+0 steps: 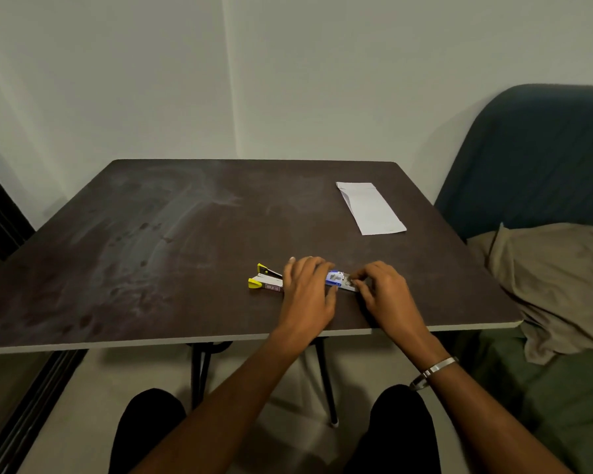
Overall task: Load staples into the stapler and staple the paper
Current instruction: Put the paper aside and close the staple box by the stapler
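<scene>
The right hand [380, 290] pinched at the right end of a small blue and white staple box [336, 279], thumb and forefinger drawn close together over something grey and small there; whether it was a strip of staples could not be made out. The left hand [307, 289] lay palm down over the left part of the box, its thumb against the near side and its fingers curled over the far side, holding the box down on the table [185, 251]. How firmly it gripped could not be told.

Just left of the left hand lay the stapler [265, 281], yellow at its tips and opened out, with its two arms spread apart and pointing left. Its right end was hidden under the left hand's fingers. Stapler and box sat close to the near edge of the dark brown table, right of its middle.

The paper [370, 208], a white folded sheet, lay flat near the far right corner, well apart from both hands. A metal bangle [433, 369] circled the right wrist. Beyond the table's right edge stood a dark blue chair [545, 159] with a tan cloth [545, 278] heaped on it. A pale wall [288, 80] rose behind the table.
</scene>
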